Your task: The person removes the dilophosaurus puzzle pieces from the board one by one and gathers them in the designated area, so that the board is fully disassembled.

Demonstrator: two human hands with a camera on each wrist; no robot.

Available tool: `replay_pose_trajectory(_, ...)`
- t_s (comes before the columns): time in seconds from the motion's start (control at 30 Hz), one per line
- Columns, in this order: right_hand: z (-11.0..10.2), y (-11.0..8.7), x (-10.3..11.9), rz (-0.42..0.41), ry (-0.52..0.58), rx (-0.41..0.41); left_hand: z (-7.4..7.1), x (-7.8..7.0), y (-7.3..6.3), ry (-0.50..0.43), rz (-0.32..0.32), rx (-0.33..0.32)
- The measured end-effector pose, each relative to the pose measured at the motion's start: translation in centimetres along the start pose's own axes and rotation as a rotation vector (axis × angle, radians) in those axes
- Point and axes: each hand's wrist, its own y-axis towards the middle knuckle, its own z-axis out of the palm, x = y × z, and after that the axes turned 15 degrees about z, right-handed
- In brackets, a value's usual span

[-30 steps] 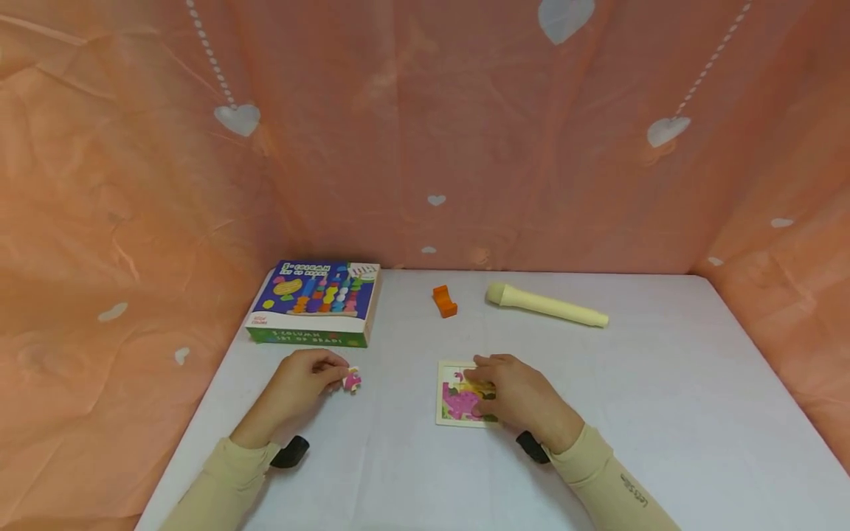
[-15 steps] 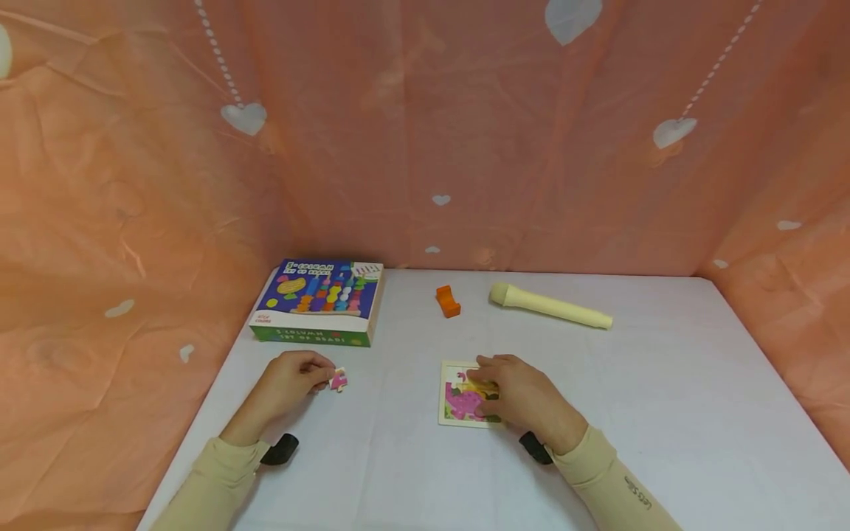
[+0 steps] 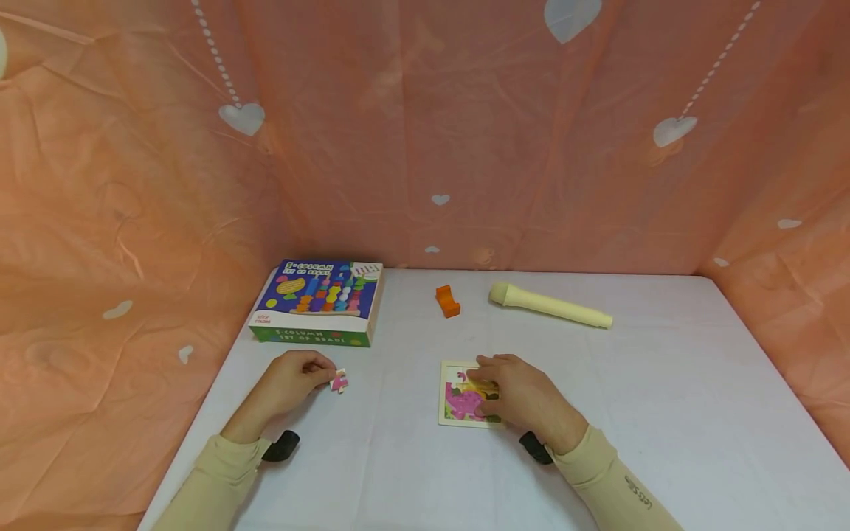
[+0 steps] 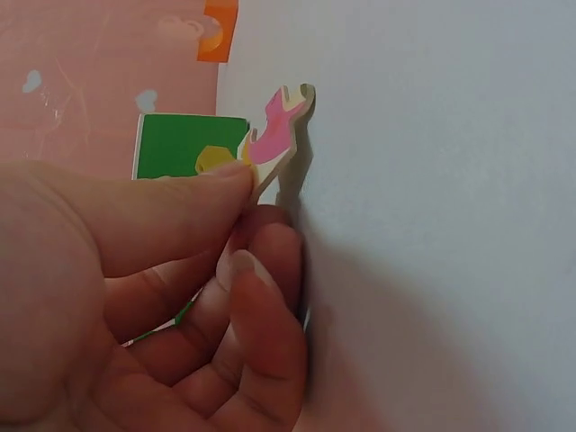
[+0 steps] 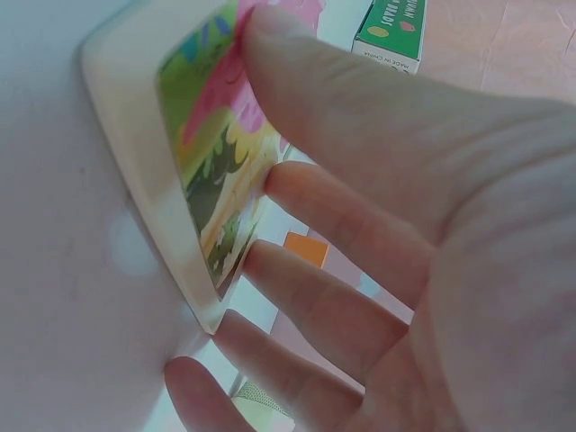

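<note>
Between the thumb and fingers of my left hand [image 3: 287,391] a small pink and white jigsaw piece [image 3: 339,382] is pinched. The left wrist view shows that jigsaw piece [image 4: 279,130] sticking out past the thumb tip, close over the white tabletop. My right hand [image 3: 531,402] rests on a square picture puzzle [image 3: 461,404] with a pale frame, thumb and fingertips spread over its right part. In the right wrist view the thumb lies on the pink picture of the puzzle [image 5: 220,108], and the fingers reach along its edge. The hand hides much of the puzzle's right side.
A bead-set box [image 3: 319,302] lies at the back left of the white table [image 3: 398,472]. Behind the puzzle are a small orange block [image 3: 448,302] and a pale yellow toy microphone [image 3: 551,305]. Orange cloth with hearts [image 3: 425,133] hangs around the back and sides.
My left hand has drawn slightly to the left with the jigsaw piece, which has turned a little in the fingers. The right hand stays on the puzzle.
</note>
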Motion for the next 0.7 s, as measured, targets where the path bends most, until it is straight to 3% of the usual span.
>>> replay_pose_trajectory(0.23,-0.2,-0.2,-0.1,0.004,-0.003,-0.002,0.1,-0.5,0.0,0.084,0.023,-0.036)
replay_pose_trajectory(0.33,-0.3,-0.3,-0.1,0.027,0.007,0.01,0.7,-1.5,0.2,0.079,0.042,-0.05)
replay_pose_trajectory(0.53,-0.3,-0.2,-0.2,0.051,0.018,0.017,4.3,-6.0,2.4,-0.039,0.112,0.023)
replay_pose_trajectory(0.7,-0.2,0.1,-0.2,0.022,0.027,0.007,8.1,-10.1,5.1,-0.017,0.198,0.106)
